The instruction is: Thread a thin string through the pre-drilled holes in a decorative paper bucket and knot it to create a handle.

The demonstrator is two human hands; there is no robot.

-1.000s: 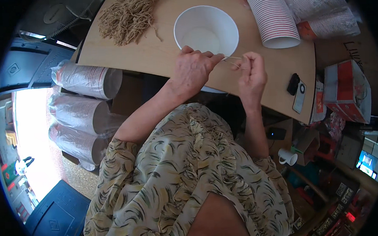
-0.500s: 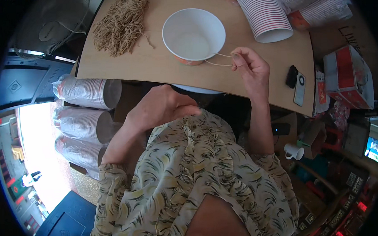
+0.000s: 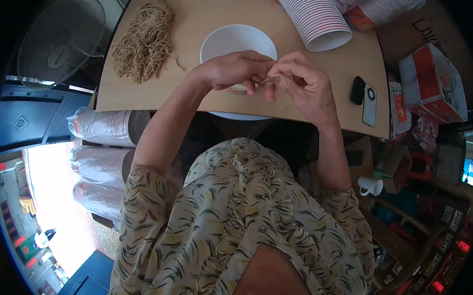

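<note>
– Your right hand [image 3: 309, 86] has its grip pinched narrow, thumb against fingers, on a pale strand [image 3: 268, 80]. Your left hand [image 3: 238, 71] is beside it with bent fingers; I cannot tell whether they hold the strand too.

– And where does that leave the strand?

– Between your two hands, above the near part of the white tub [image 3: 237, 38], which stands on the tabletop [image 3: 155, 95] toward its near edge.

– What could go wrong for you, biggest first?

– Your tub, I'd judge: it looks light, so your knuckles, this close to its rim, could knock it askew. Then the strand: it is so thin that it could slip from your pinch, or twist on itself if you let it go slack.

– What materials lie around you?

– Largest first: your tabletop looks smooth and wood-coloured. At the far right, a stack of nested tubs [image 3: 315, 17], ringed with fine red lines, lies with its round mouth toward you. At the far left you have a tan bundle [image 3: 145, 41], shaggy and crinkled, with one loose end trailing. Your own tub is round and smooth inside. Near the right edge, a flat phone-like slab [image 3: 370, 105] sits by a small black object [image 3: 357, 90]. Thinnest is your strand; cord or plant fibre, I cannot tell.
</note>
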